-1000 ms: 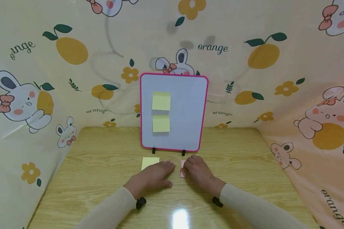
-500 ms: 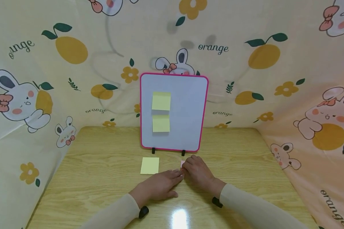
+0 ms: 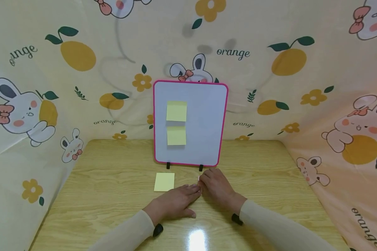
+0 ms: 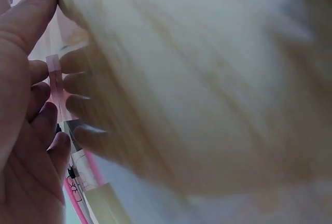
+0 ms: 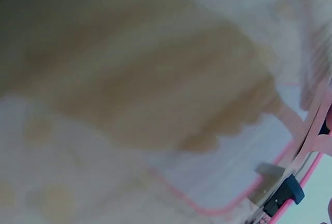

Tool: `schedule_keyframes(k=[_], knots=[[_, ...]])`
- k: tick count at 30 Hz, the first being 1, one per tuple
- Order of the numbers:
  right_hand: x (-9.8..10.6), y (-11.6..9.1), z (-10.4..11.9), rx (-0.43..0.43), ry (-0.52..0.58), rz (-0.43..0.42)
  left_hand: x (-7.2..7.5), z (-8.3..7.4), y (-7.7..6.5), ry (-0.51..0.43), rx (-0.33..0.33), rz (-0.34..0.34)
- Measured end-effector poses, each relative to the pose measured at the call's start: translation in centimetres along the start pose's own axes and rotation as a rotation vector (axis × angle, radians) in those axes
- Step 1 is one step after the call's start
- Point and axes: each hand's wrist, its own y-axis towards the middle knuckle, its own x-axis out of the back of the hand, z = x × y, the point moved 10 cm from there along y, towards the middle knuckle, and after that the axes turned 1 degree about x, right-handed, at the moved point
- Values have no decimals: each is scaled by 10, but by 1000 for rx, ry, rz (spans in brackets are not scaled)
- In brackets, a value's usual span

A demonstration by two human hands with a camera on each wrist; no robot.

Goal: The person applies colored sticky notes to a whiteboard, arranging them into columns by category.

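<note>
Head view: pink paper [image 3: 199,178] peeks from under right hand [image 3: 218,189].

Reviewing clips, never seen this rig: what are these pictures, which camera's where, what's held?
No machine: these are a person's bare left hand and right hand. The head camera looks forward and down; the partly blurred close-ups come from cameras on each wrist. On the table stands a pink-rimmed white board with two yellow notes; a third yellow note lies before it. The right hand's fingers curl at a pink paper; the left fingertips reach beside them. The paper is mostly covered, so I can't confirm a grip.
</note>
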Motion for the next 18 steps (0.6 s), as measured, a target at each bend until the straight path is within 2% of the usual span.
schedule_keyframes(k=[4, 7, 13, 18], knots=[[-3, 4, -4, 18, -76, 12, 0, -2, 0, -3, -17, 0], [-5, 7, -9, -6, -105, 36, -1, -3, 0, -13, -23, 6], [-7, 14, -17, -60, -83, 71, -1, -4, 0, -18, -25, 16], [-6, 16, -22, -67, -77, 40, -2, -4, 1, -15, -21, 18]])
